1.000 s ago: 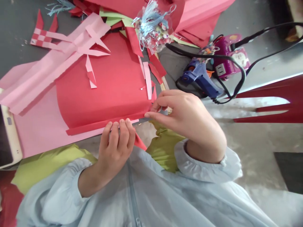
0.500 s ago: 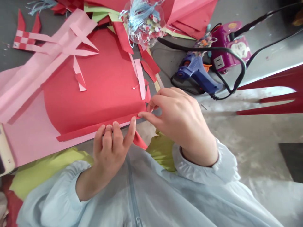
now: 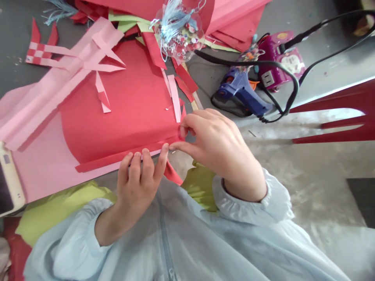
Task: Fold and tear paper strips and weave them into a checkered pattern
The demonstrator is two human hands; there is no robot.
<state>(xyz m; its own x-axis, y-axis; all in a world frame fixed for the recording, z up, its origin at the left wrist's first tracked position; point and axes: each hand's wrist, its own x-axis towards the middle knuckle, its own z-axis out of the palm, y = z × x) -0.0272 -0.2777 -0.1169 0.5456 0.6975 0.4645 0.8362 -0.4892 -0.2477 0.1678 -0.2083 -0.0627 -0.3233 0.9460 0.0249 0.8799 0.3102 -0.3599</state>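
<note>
A large sheet of red paper (image 3: 125, 97) lies before me, a narrow folded strip running along its near edge. My left hand (image 3: 139, 179) rests its slightly spread, stretched fingertips on that fold; its thumb is hidden. At the right end of the fold, the thumb and curled index finger of my right hand (image 3: 212, 142) close around the red paper's corner. Under the red sheet is a pink paper sheet (image 3: 41, 168). A pointed red paper piece (image 3: 172, 173) hangs below the table edge beside my left hand.
Pleated pink paper (image 3: 58, 86) with a woven paper fish (image 3: 38, 52) lies at left. A bag of beads (image 3: 181, 39), a blue glue gun (image 3: 243, 91), a purple power socket (image 3: 278, 62) and black cables stand at upper right. A phone (image 3: 13, 179) sits at far left.
My left fingers have spread apart a little along the fold. My right thumb has shifted slightly left and down at the corner, while its index finger has curled more. The view has swung slightly.
</note>
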